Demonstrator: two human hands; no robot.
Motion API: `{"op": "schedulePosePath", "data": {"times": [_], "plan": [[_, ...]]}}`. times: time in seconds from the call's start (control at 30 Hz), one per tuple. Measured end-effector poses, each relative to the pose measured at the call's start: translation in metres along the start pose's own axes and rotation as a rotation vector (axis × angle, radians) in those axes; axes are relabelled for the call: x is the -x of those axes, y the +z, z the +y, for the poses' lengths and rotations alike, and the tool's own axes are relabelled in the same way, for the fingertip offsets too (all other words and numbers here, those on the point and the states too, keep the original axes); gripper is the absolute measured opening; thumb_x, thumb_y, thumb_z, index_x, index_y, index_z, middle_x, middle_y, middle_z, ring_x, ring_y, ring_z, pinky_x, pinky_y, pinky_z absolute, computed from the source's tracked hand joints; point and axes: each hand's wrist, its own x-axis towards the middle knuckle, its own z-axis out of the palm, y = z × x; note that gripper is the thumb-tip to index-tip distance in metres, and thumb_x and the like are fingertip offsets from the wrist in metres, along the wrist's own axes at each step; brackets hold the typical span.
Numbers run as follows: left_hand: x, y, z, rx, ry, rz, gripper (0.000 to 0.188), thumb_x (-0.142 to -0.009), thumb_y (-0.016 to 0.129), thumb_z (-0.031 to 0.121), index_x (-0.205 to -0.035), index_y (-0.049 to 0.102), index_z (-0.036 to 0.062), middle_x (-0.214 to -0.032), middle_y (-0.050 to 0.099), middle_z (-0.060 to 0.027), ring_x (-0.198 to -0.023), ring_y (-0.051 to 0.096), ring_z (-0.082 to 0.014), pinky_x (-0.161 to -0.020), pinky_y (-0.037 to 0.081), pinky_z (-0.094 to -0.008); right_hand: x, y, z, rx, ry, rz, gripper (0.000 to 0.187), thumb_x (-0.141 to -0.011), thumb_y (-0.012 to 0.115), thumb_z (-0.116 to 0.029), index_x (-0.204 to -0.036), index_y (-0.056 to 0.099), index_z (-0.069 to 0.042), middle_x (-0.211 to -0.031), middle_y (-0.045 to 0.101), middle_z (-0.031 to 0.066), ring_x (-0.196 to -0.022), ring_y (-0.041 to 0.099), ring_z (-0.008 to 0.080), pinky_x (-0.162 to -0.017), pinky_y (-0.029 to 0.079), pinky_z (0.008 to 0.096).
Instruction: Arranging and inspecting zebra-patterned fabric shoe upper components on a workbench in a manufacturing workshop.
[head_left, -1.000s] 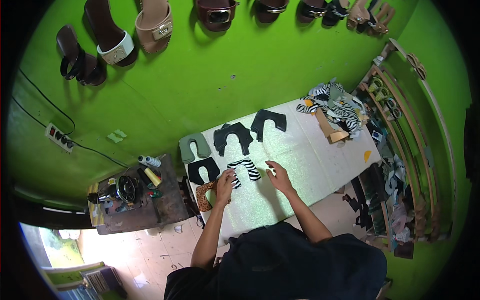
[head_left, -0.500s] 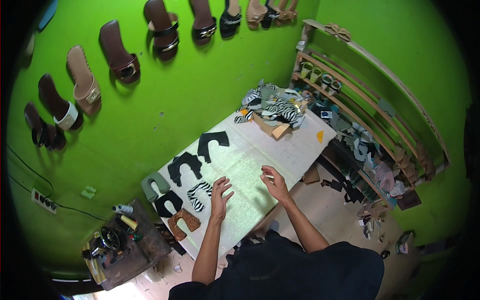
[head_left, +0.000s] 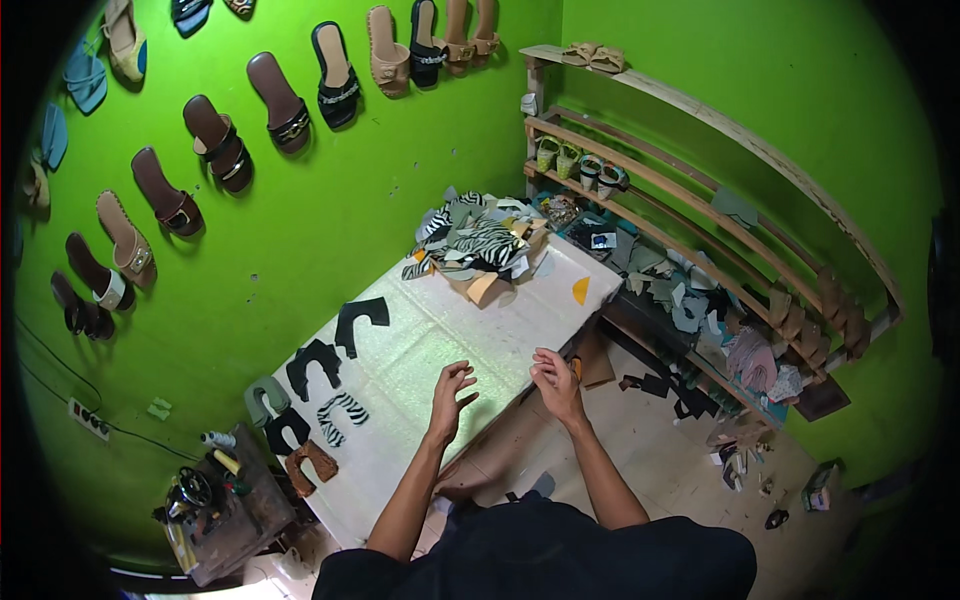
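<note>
My left hand (head_left: 451,402) is raised over the white-covered table (head_left: 400,440), fingers loosely curled and apart, with nothing in it. Opposite it, near the table's right edge, my right hand (head_left: 557,388) has bent, parted fingers and shows nothing held. A small orange item (head_left: 576,367) shows just beside the right hand; its kind is unclear. On the table's left lie U-shaped cut pieces: a zebra-striped one (head_left: 331,425), a brown spotted one (head_left: 322,464), a grey-green one (head_left: 258,402) and several black ones (head_left: 345,337).
A heap of scraps (head_left: 480,240) sits at the table's far end, near a yellow piece (head_left: 580,291). Wooden racks (head_left: 690,190) with sandals and scraps stand at the right. A sewing machine (head_left: 192,487) is at the lower left. Sandals (head_left: 275,95) hang on the green wall.
The view has swung to the right, so the table and pieces sit further left. My hands have come a little closer together, and the right fingers are more bent.
</note>
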Motion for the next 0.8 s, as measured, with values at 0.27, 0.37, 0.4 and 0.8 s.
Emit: {"op": "schedulePosePath", "data": {"times": [0.27, 0.37, 0.4, 0.8], "plan": [[-0.027, 0.092, -0.01, -0.019, 0.029, -0.027, 0.042, -0.1, 0.05, 0.034, -0.132, 0.048, 0.007, -0.13, 0.052, -0.0108, -0.113, 0.054, -0.02, -0.096, 0.047, -0.0431, -0.028, -0.083, 0.008, -0.053, -0.031, 0.026, 0.045, -0.093, 0.065, -0.014, -0.133, 0.051, 0.003, -0.122, 0.061, 0.0183, -0.104, 0.063, 0.0202, -0.091, 0.052, 0.0325], [-0.038, 0.105, -0.009, -0.015, 0.046, -0.009, 0.042, -0.1, 0.05, 0.034, -0.132, 0.048, 0.0071, -0.13, 0.052, -0.011, -0.114, 0.054, -0.0201, -0.096, 0.046, -0.043, -0.042, -0.096, 0.006, -0.026, -0.013, 0.015, 0.046, -0.093, 0.066, -0.014, -0.133, 0.051, 0.003, -0.121, 0.062, 0.0182, -0.102, 0.064, 0.0201, -0.091, 0.053, 0.0326], [-0.043, 0.108, -0.008, -0.014, 0.048, -0.002, 0.042, -0.1, 0.05, 0.034, -0.132, 0.048, 0.0071, -0.13, 0.052, -0.011, -0.114, 0.054, -0.0201, -0.096, 0.046, -0.043, -0.049, -0.098, 0.007, -0.027, -0.014, 0.007, 0.046, -0.093, 0.066, -0.014, -0.133, 0.051, 0.003, -0.121, 0.062, 0.0182, -0.102, 0.064, 0.0201, -0.091, 0.053, 0.0326], [-0.147, 0.107, 0.006, 0.027, 0.092, 0.083, 0.039, -0.101, 0.049, 0.035, -0.13, 0.05, 0.009, -0.13, 0.053, -0.0102, -0.115, 0.055, -0.0216, -0.097, 0.046, -0.0461, -0.163, -0.098, 0.024, 0.087, -0.079, -0.108, 0.042, -0.092, 0.067, -0.015, -0.129, 0.053, 0.0, -0.118, 0.063, 0.0156, -0.098, 0.065, 0.0207, -0.087, 0.055, 0.0337]]}}
